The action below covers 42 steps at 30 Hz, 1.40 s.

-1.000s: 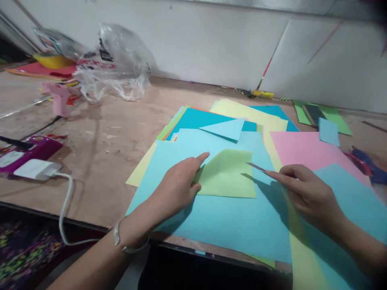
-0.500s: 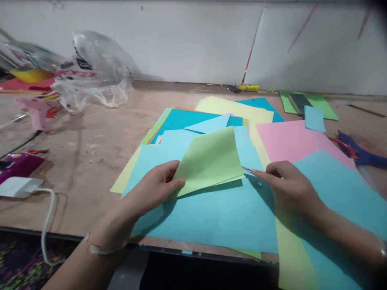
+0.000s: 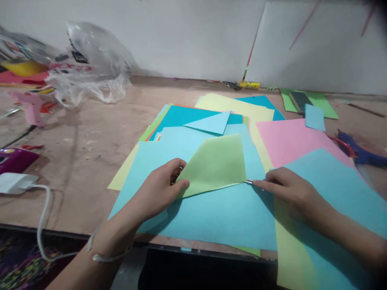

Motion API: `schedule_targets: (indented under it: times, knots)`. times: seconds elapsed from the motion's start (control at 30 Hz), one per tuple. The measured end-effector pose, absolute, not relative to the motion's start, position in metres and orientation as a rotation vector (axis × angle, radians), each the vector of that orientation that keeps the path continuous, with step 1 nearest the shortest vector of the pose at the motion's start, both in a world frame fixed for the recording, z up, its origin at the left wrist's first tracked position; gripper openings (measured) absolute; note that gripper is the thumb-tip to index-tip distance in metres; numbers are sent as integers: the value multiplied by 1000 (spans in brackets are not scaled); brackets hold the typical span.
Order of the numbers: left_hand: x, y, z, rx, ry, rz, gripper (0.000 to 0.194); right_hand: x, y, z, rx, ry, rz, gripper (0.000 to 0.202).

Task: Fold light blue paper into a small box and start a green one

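My left hand (image 3: 161, 187) pinches the left corner of a folded light-green paper (image 3: 216, 167), thumb on top and fingers behind. The paper is raised a little at a tilt over a large light-blue sheet (image 3: 211, 221). Between the thumb and fingers of my right hand (image 3: 290, 191) is a thin metal tool with a narrow tip (image 3: 248, 182); most of it is hidden in the hand, so its kind is unclear. Its tip meets the lower right corner of the green paper, at the folded edges. Behind the green paper lies a light-blue paper triangle (image 3: 211, 123).
Coloured sheets, including a pink sheet (image 3: 290, 139), spread beneath and to the right. Blue-handled pliers (image 3: 363, 151) lie at the right. On the left are a pink glue gun (image 3: 30, 106), a clear plastic bag (image 3: 96, 64) and a white charger (image 3: 16, 183) with its cable.
The green paper has come down and slightly right, its lower layers closer together. My right hand has moved down a little, bringing the tool tip to the paper's corner.
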<state>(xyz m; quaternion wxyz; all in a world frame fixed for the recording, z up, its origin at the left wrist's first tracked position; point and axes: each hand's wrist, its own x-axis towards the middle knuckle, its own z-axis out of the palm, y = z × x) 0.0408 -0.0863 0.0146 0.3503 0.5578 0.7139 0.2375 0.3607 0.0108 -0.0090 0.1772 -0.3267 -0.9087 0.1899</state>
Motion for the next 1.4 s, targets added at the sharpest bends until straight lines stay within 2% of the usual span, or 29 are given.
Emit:
schedule_targets:
  times: [0.17,0.3,0.37,0.5,0.67,0.83,1.0,1.07,1.23,1.4]
  knots:
    - [42,-85,16,1456,1827,617,14,358,7,-17,-856,-2614,414,41]
    - [46,-84,16,1446,1801,620,15,346,3,-15,-974,-2604,516,35]
    - [50,-84,15,1415,1787,653,28,337,0,-13,-1013,-2605,551,32]
    - [58,-86,10,1464,1932,742,66,323,-2,-10,-970,-2649,508,32]
    - [59,-88,7,1548,1966,730,81,320,7,-8,-872,-2705,335,35]
    - [56,-88,5,1540,1928,735,77,320,13,-11,-844,-2715,267,41]
    - [56,-86,4,1775,1929,699,30,310,8,-12,-746,-2748,303,41]
    - [57,-86,4,1843,1905,608,21,305,7,-11,-712,-2746,310,39]
    - [55,-86,5,2044,1978,377,20,297,7,-12,-809,-2711,498,32]
    - [43,-88,-3,2282,2000,318,30,297,8,-12,-729,-2727,467,34]
